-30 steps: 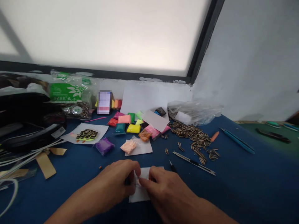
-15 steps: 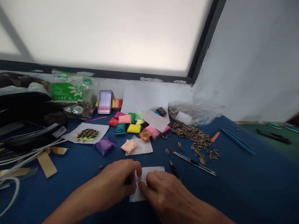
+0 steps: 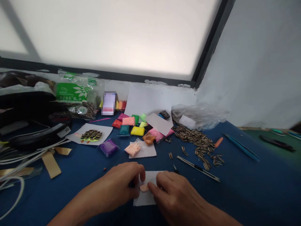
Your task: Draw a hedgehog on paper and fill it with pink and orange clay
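Note:
A flat, peach-coloured piece of modelling clay (image 3: 144, 188) lies on a small white paper (image 3: 143, 201) with faint pencil lines. My left hand (image 3: 119, 182) arches at the paper's left side, index finger bent and apart from the thumb, which is by the clay's left end. From the right, my right hand (image 3: 174, 191) reaches in with its fingers curled and its thumb at the clay's right end. Its fingertips are partly hidden. Beyond my hands, a bag of peach clay (image 3: 133, 149) rests on another white paper (image 3: 148, 151).
Several coloured clay packets (image 3: 137, 131) lie beyond. A sunflower-seed pile (image 3: 192, 138), utility knife (image 3: 198, 168) and blue tweezers (image 3: 242, 147) are on the right. A seed-covered clay figure (image 3: 92, 135) lies left, near white cables (image 3: 30, 157) and a phone (image 3: 109, 103).
The whole view has shifted slightly, so things appear further right. My right thumb has drawn back a little, and more of the peach clay and the pencil lines shows.

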A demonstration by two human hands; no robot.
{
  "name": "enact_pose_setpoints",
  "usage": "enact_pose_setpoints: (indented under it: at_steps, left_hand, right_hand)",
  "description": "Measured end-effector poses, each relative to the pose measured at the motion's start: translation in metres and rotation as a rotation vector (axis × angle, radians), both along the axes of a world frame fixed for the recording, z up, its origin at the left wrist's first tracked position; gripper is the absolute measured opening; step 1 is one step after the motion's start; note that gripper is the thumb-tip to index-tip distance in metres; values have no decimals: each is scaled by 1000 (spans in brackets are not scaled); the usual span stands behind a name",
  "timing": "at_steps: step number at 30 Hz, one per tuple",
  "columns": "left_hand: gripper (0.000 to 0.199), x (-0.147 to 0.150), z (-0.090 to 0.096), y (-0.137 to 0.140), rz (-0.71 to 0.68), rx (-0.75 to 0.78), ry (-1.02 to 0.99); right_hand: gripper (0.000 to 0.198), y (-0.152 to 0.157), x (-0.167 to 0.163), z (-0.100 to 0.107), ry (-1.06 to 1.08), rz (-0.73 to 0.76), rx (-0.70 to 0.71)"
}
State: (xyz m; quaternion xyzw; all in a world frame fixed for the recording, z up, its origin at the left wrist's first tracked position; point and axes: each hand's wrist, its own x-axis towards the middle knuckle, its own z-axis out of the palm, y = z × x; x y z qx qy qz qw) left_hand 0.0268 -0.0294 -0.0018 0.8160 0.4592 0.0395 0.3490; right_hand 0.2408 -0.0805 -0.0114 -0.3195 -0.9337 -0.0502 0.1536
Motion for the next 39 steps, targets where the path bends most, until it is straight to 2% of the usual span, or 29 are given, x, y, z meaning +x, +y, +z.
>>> enact_pose_setpoints:
  at_steps: [4, 8, 11, 14, 20, 26, 32, 39]
  left_hand:
    - [35, 0, -2, 1, 3, -5, -25]
    - [50, 0, -2, 0, 14, -24, -56]
    - [44, 1, 1, -1, 6, -13, -58]
    - [39, 3, 4, -3, -4, -24, -34]
    - [39, 3, 5, -3, 5, -59, -32]
    - [52, 5, 12, -3, 22, -93, 6]
    - [48, 7, 14, -2, 15, -98, 5]
    - [43, 6, 13, -3, 12, -94, 2]
  right_hand:
    - [25, 2, -2, -13, 81, 8, 121]
    - [29, 5, -1, -22, 32, 62, 91]
    - [34, 5, 0, -25, -5, 73, 82]
    - [31, 3, -1, -26, -14, 51, 62]
    - [23, 2, 0, -23, -5, 35, 110]
    - [27, 3, 5, -19, 43, 41, 134]
    - [35, 2, 8, -13, 166, -38, 127]
    - [36, 6, 3, -21, 60, 24, 121]
